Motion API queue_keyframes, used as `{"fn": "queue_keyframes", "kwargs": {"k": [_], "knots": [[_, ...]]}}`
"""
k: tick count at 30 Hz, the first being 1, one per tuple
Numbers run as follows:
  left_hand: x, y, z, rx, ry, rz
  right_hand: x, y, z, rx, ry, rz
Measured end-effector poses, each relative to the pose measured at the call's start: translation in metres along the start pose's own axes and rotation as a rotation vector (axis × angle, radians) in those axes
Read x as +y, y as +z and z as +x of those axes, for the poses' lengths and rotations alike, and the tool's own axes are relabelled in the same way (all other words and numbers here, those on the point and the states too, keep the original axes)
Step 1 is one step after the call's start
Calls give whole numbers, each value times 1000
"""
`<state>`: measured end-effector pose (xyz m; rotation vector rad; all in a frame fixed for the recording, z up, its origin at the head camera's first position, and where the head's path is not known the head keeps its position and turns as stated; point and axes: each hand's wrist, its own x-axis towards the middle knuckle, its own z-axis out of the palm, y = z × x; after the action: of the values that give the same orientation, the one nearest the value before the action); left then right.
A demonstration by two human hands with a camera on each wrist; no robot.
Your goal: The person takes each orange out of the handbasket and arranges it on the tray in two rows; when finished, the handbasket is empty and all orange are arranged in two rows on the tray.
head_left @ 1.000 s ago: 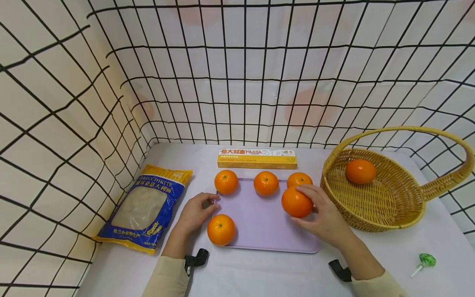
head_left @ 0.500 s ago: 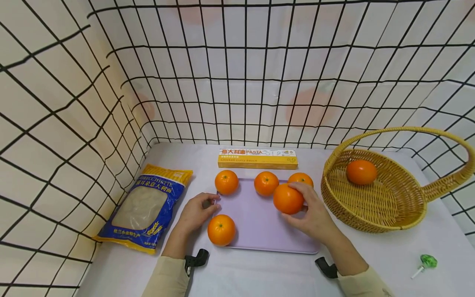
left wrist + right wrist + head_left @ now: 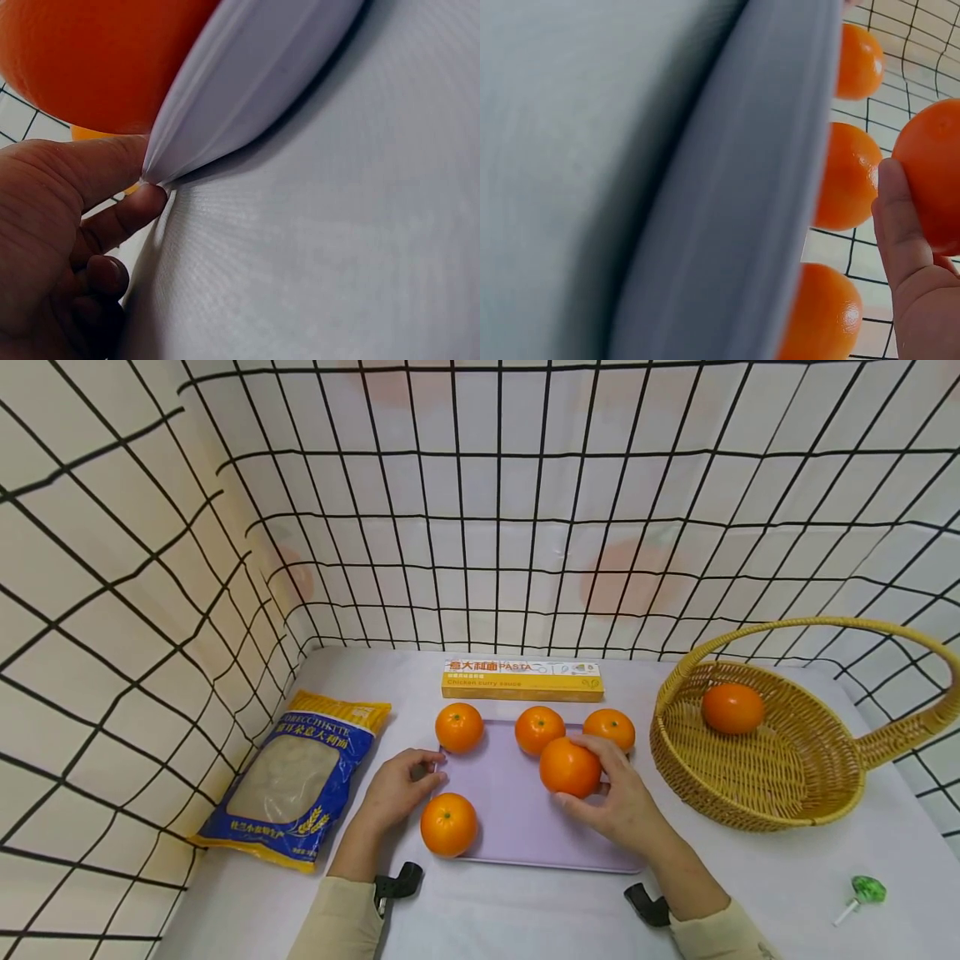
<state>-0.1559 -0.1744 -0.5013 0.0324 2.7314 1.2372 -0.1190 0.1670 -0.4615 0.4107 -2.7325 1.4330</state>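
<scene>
Orange-red and shiny, a round fruit [image 3: 568, 768] is held over the purple tray [image 3: 517, 810] by the right hand [image 3: 622, 797], opened just as wide as the fruit. At nine o'clock, the tray's edge is pinched by the left hand's [image 3: 397, 789] thumb and finger. Four oranges [image 3: 460, 727] are set at eight, ten, twelve and two o'clock, and the basket [image 3: 757, 777] is seen at three.

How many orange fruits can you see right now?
6: one fruit held by the right hand; one in the basket; three along the far edge of the tray, left, middle and right; one at its near-left corner.
</scene>
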Motion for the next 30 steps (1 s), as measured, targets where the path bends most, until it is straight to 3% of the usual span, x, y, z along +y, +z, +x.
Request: {"fn": "queue_keyframes", "kwargs": {"k": [13,22,30], "knots": [[1,-1,0,-5,-1,8,-4,4,-5,-86,35,-4],[1,-1,2,2,14,20,-4,7,-9,-134,-40,-29],[1,0,2,7,19,23,-13,8,-8,-171,5,-49]]}}
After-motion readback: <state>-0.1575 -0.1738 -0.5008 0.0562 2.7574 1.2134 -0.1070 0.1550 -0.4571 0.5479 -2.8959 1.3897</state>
